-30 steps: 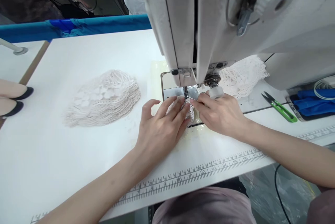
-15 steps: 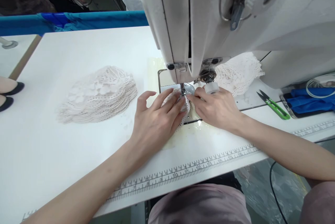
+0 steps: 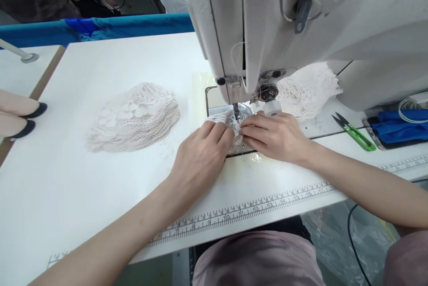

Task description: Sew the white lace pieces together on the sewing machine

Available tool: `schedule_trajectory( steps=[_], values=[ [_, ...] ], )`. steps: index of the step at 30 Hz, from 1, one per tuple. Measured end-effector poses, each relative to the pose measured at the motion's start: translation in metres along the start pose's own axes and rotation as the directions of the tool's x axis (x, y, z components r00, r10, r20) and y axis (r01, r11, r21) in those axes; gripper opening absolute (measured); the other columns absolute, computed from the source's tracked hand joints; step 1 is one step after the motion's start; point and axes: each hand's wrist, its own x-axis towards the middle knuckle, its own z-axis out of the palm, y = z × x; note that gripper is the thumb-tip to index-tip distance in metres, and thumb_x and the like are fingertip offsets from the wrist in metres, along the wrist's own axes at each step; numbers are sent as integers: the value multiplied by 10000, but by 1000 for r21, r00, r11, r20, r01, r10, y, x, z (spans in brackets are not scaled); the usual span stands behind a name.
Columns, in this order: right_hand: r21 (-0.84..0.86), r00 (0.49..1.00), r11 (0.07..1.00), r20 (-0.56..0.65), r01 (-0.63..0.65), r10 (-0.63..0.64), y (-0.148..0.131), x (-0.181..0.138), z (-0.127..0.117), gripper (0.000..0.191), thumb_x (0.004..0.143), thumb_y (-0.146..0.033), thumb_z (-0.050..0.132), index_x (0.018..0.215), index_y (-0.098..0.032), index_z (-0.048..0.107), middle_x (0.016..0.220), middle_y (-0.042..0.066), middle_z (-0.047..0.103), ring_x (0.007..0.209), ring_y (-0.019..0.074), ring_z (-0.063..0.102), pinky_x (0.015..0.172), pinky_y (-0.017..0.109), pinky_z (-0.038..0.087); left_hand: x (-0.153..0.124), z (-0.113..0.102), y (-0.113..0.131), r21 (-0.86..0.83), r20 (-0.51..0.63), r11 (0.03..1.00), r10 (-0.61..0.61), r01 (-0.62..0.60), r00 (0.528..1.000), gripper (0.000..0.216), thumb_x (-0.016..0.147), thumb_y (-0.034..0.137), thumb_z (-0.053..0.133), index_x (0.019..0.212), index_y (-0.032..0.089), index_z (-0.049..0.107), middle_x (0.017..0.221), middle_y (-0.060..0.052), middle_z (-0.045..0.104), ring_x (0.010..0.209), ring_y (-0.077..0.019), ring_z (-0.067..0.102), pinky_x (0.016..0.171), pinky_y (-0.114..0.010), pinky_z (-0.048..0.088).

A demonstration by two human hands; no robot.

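Note:
A small white lace piece (image 3: 220, 117) lies under the presser foot (image 3: 236, 111) of a white sewing machine (image 3: 230, 32). My left hand (image 3: 203, 152) has its fingers curled and closed on the lace's near left side; the fingertips are partly hidden. From the right, my right hand (image 3: 276, 135) pinches the lace's edge close beside the needle. To the left lies a stack of white lace pieces (image 3: 137, 119). More white lace (image 3: 306, 92) sits behind the machine head on the right.
Green thread snips (image 3: 356, 132) lie at the right, beside a phone-like slab (image 3: 373, 133) under blue cloth (image 3: 399, 126) and a coiled white cable (image 3: 413, 108). A printed ruler (image 3: 227, 218) runs along the table's front edge. Two black-tipped, skin-toned shapes (image 3: 20, 112) reach in at far left.
My left hand has gone from spread fingers lying over the lace to curled fingers gripping it. My right hand stays by the needle. The view has shifted slightly.

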Motion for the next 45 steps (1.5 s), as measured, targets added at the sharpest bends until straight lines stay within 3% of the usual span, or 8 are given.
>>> schedule_trajectory(
  steps=[4, 9, 15, 23, 32, 36, 40, 45],
  values=[
    [120, 996, 990, -50, -68, 74, 1, 0, 3, 200, 934, -199, 542, 868, -183, 730, 866, -27, 750, 718, 103, 669, 506, 225, 402, 9, 6, -10, -259, -71, 962, -112, 90, 991, 306, 730, -40, 332, 748, 183, 540, 738, -34, 601, 707, -192, 544, 584, -301, 441],
    [259, 950, 924, -68, -280, 306, 4, 1, 6, 235, 953, -291, 533, 921, -186, 741, 706, -31, 712, 537, 69, 576, 440, 199, 342, 19, 5, -22, -589, 23, 761, -322, 273, 947, 425, 750, 38, 314, 989, 218, 616, 915, -15, 679, 822, -177, 622, 662, -284, 486],
    [204, 941, 925, -41, -322, 336, 5, 5, 7, 267, 964, -305, 501, 914, -198, 741, 684, -40, 687, 523, 56, 539, 437, 193, 291, 22, 2, -29, -646, 107, 724, -229, 243, 968, 326, 909, 443, 486, 982, 224, 716, 889, -28, 660, 721, -157, 606, 594, -272, 456],
    [214, 942, 922, -18, -323, 334, 5, 2, 6, 227, 947, -279, 535, 910, -193, 743, 719, -29, 705, 547, 69, 560, 447, 194, 293, 24, 3, -36, -677, 109, 706, -182, 207, 977, 318, 930, 404, 485, 805, 250, 733, 693, 4, 572, 546, -100, 502, 497, -246, 379],
    [112, 995, 989, 18, -98, 96, 2, -2, -3, 224, 937, -200, 519, 860, -194, 730, 924, -15, 751, 759, 120, 636, 573, 245, 395, 8, 7, -33, -255, -72, 964, 64, -81, 995, 285, 944, 377, 467, 1065, 310, 716, 783, -27, 643, 506, -106, 518, 407, -248, 297],
    [-70, 999, 997, -16, 37, -38, 0, -2, -6, 235, 928, -134, 511, 838, -189, 721, 925, -29, 757, 829, 139, 634, 628, 282, 390, -2, 3, -17, 62, -181, 977, 214, -206, 960, 237, 897, 235, 560, 1091, 268, 693, 1044, -54, 721, 799, -218, 652, 532, -325, 414],
    [-91, 998, 994, -3, 64, -65, -2, -3, -5, 261, 928, -84, 484, 879, -193, 716, 899, -23, 756, 853, 138, 635, 652, 290, 380, -8, 0, -9, 77, -156, 974, 224, -214, 962, 311, 903, 133, 532, 1167, 262, 635, 1209, -35, 677, 1126, -265, 612, 775, -405, 466],
    [-95, 997, 993, -9, 74, -75, -2, -4, -3, 252, 912, -66, 499, 877, -189, 715, 896, -15, 755, 835, 139, 633, 663, 290, 392, -8, 0, -11, 98, -157, 970, 234, -221, 959, 284, 926, 146, 506, 1178, 226, 608, 1182, -41, 689, 1167, -254, 605, 820, -418, 445]
  ],
)
